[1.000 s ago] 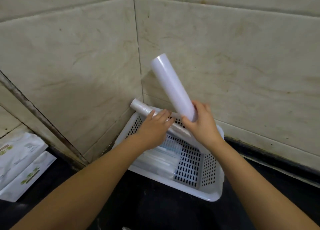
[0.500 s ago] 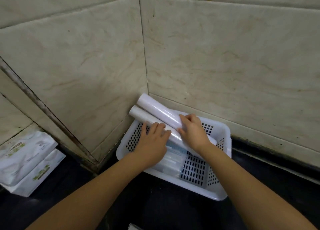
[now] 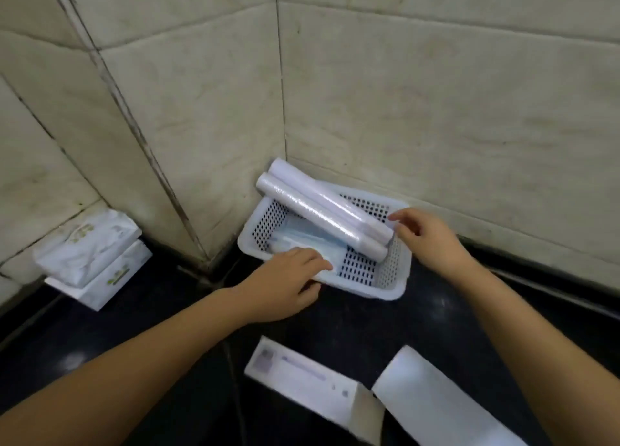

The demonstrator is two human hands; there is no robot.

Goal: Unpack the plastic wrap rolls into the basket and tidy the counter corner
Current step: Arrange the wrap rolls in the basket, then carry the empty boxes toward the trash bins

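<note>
Two white plastic wrap rolls lie side by side, slanting across a white perforated basket in the tiled counter corner, their far ends sticking out over its rim. A flat clear-wrapped packet lies on the basket floor. My left hand rests at the basket's near rim, fingers touching the packet. My right hand hovers just right of the rolls' near ends, fingers spread, holding nothing.
An opened white carton and a second white box lie on the black counter near me. Two white tissue packs are stacked at the left against the wall. Tiled walls close in behind the basket.
My right hand laid the second roll down beside the first and let go, pulling back to the right. My left hand slid from the rolls down to the basket's near rim.
</note>
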